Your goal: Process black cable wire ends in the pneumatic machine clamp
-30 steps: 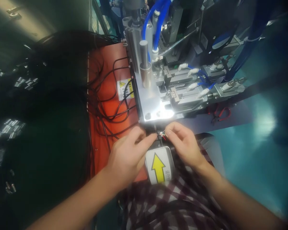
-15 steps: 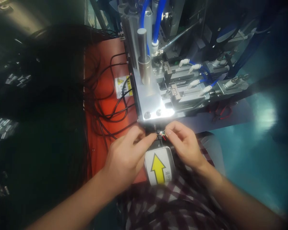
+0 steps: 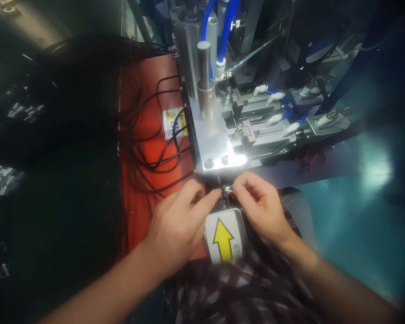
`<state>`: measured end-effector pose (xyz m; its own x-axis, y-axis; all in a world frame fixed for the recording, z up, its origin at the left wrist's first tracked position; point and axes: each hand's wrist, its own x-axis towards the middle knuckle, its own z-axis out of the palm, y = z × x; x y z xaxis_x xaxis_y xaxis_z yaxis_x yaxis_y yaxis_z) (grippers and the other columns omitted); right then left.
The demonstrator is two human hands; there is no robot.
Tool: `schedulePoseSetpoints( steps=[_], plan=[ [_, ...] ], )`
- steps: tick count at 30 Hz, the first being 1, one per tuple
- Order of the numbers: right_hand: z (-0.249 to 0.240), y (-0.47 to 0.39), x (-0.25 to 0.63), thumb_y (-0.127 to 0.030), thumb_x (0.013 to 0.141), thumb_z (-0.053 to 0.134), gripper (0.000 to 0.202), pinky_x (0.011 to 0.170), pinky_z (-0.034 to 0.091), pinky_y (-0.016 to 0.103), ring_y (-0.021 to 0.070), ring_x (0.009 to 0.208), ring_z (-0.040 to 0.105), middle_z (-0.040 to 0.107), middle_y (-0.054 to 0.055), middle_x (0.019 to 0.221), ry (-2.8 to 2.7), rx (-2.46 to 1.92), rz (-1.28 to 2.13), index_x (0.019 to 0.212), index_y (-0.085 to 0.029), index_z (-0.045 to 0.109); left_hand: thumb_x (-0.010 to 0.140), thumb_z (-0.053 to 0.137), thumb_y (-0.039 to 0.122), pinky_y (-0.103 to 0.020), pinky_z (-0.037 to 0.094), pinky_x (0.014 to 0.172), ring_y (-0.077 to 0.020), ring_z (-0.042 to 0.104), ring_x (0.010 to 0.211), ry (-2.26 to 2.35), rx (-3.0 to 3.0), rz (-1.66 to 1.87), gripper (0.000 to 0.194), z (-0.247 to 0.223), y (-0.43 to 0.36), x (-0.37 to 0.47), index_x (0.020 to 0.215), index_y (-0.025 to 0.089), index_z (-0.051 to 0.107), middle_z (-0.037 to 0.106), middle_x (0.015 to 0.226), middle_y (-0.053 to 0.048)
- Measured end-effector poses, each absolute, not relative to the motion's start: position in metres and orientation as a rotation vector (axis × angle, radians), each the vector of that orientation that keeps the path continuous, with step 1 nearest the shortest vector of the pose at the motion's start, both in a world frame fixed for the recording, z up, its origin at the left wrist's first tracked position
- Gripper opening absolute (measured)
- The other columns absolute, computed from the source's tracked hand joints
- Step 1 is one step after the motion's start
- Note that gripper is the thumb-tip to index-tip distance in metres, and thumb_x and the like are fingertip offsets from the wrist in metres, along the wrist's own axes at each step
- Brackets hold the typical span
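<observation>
Fine coloured wires, with red, green and white strands, fan out between my two hands just below the metal block. My left hand is closed, its index finger and thumb brought together at the dark cable end these wires come from; the grip itself is partly hidden. My right hand pinches the tips of some strands between thumb and index finger, and a red strand hangs loose below. Beneath the wires lies a black fixture, and nearer me a white plate with a yellow arrow.
A machine with a shiny metal block, blue air tubes and cylinders stands directly ahead. Black cables loop over an orange-red panel bearing a warning label. Small shiny parts lie at left.
The view has shifted very slightly, so the machine sits a little further right. Both hands keep their hold, with only tiny finger movement at the wires.
</observation>
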<state>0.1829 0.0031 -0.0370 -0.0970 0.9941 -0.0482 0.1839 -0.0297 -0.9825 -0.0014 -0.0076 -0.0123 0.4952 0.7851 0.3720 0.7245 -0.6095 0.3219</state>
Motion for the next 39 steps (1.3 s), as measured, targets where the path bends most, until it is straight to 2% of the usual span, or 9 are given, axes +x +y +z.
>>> schedulePoseSetpoints(
  steps=[6, 16, 22, 28, 34, 39],
  plan=[
    [-0.034, 0.001, 0.181, -0.018, 0.088, 0.051, 0.017, 0.057, 0.037, 0.025, 0.0122, 0.062, 0.045, 0.047, -0.002, 0.069, -1.391, -1.379, 1.213, 0.072, -0.020, 0.050, 0.089, 0.044, 0.007, -0.023, 0.050, 0.059, -0.0144, 0.060, 0.073, 1.329, 2.635, 0.687, 0.030, -0.010, -0.007, -0.001, 0.111, 0.013, 0.064, 0.059, 0.086, -0.007],
    [-0.024, 0.009, 0.178, -0.020, 0.081, 0.054, 0.017, 0.050, 0.037, 0.021, 0.0109, 0.057, 0.043, 0.047, -0.003, 0.062, -1.210, -1.476, 1.391, 0.064, -0.018, 0.051, 0.086, 0.045, 0.004, -0.024, 0.050, 0.057, -0.0153, 0.060, 0.070, 1.319, 2.629, 0.674, 0.032, -0.009, -0.007, -0.001, 0.110, 0.011, 0.066, 0.059, 0.085, -0.008],
    [-0.024, 0.006, 0.183, -0.029, 0.083, 0.058, 0.022, 0.052, 0.038, 0.022, 0.0115, 0.058, 0.044, 0.048, -0.002, 0.063, -1.114, -1.441, 1.517, 0.065, -0.018, 0.052, 0.088, 0.046, 0.007, -0.024, 0.051, 0.059, -0.0149, 0.060, 0.072, 1.321, 2.596, 0.711, 0.030, -0.009, -0.007, -0.001, 0.111, 0.012, 0.065, 0.058, 0.086, -0.008],
    [-0.026, 0.002, 0.193, -0.034, 0.087, 0.056, 0.022, 0.054, 0.039, 0.024, 0.0136, 0.060, 0.046, 0.051, -0.001, 0.063, -1.202, -1.413, 1.421, 0.072, -0.018, 0.061, 0.090, 0.046, 0.008, -0.023, 0.050, 0.060, -0.0139, 0.059, 0.073, 1.319, 2.589, 0.741, 0.028, -0.013, -0.008, -0.002, 0.111, 0.014, 0.064, 0.058, 0.088, -0.007],
    [-0.024, 0.004, 0.192, -0.033, 0.082, 0.061, 0.019, 0.054, 0.040, 0.025, 0.0146, 0.063, 0.049, 0.056, 0.001, 0.068, -1.218, -1.454, 1.459, 0.070, -0.018, 0.060, 0.089, 0.048, 0.006, -0.024, 0.050, 0.059, -0.0143, 0.059, 0.072, 1.310, 2.578, 0.765, 0.028, -0.014, -0.007, -0.001, 0.110, 0.012, 0.064, 0.058, 0.087, -0.007],
    [-0.025, 0.001, 0.187, -0.028, 0.081, 0.060, 0.014, 0.050, 0.038, 0.024, 0.0142, 0.062, 0.050, 0.057, 0.002, 0.069, -1.240, -1.491, 1.316, 0.071, -0.018, 0.060, 0.091, 0.046, 0.008, -0.023, 0.050, 0.058, -0.0135, 0.059, 0.071, 1.317, 2.594, 0.752, 0.027, -0.012, -0.007, -0.002, 0.109, 0.013, 0.065, 0.058, 0.086, -0.007]
  ],
)
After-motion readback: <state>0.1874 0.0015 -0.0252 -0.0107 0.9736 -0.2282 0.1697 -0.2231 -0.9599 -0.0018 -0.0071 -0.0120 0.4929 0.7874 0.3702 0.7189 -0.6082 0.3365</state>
